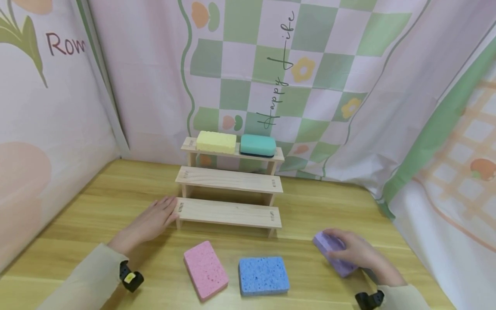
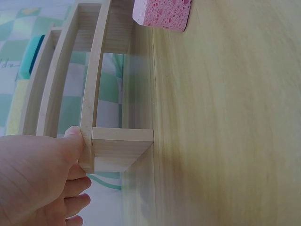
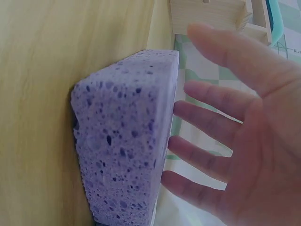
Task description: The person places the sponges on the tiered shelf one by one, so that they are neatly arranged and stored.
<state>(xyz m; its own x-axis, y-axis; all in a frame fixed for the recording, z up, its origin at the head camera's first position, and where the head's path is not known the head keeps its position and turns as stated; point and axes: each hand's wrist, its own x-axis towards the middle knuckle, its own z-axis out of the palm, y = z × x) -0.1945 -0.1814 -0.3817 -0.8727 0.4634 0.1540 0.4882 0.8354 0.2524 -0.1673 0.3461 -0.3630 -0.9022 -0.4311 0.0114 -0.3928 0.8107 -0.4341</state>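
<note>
In the head view, my left hand (image 1: 156, 217) rests against the left end of a three-step wooden stand (image 1: 228, 213). The left wrist view shows my thumb touching the end of the lowest step, with the other fingers (image 2: 77, 205) beside it. My right hand (image 1: 354, 249) is over a purple sponge (image 1: 323, 242) at the right. In the right wrist view its fingers are spread above the purple sponge (image 3: 120, 141), not curled round it; whether the fingertips touch is unclear. A pink sponge (image 1: 206, 270) and a blue sponge (image 1: 263, 275) lie in front of the stand.
On the top step, a yellow sponge (image 1: 216, 142) sits left of a teal sponge (image 1: 258, 145) with a dark underside. The stand and loose sponges are on a wood-grain table (image 1: 329, 206). Patterned curtains (image 1: 329, 86) hang behind and at both sides.
</note>
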